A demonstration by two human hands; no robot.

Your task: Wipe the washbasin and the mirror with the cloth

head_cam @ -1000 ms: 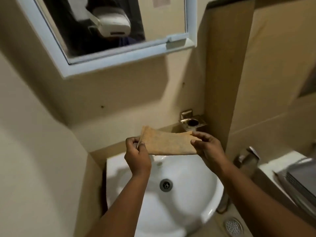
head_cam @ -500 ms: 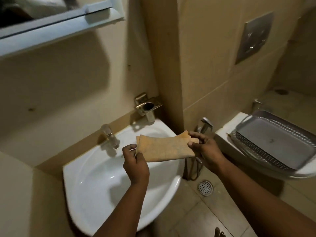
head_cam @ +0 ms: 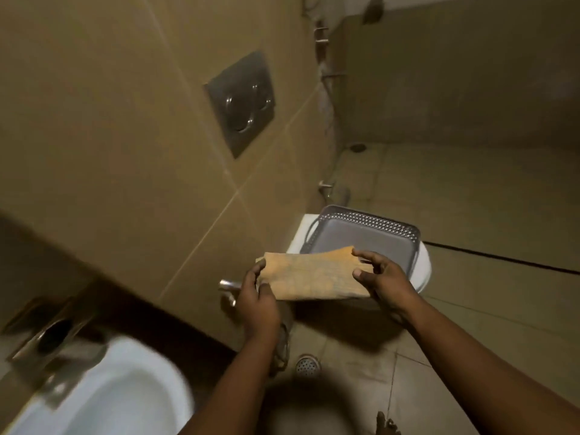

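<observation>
head view: cloth (head_cam: 314, 276) stretched left-right between left hand (head_cam: 259, 304), right hand (head_cam: 384, 279).

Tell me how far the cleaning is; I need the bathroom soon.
Wiping looks finished or paused: the folded orange cloth is held off the white ceramic washbasin, left hand and right hand gripping its ends before the grey perforated plastic basket. Mirror: out of view.

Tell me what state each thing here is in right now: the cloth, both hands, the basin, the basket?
cloth: folded, held flat in the air between both hands, in front of the basket
left hand: pinching the cloth's left end
right hand: fingers curled round the cloth's right end
washbasin: white, blurred, nothing touching it
basket: grey, upright on the closed toilet, nothing seen inside
flush plate: on the wall, untouched
</observation>
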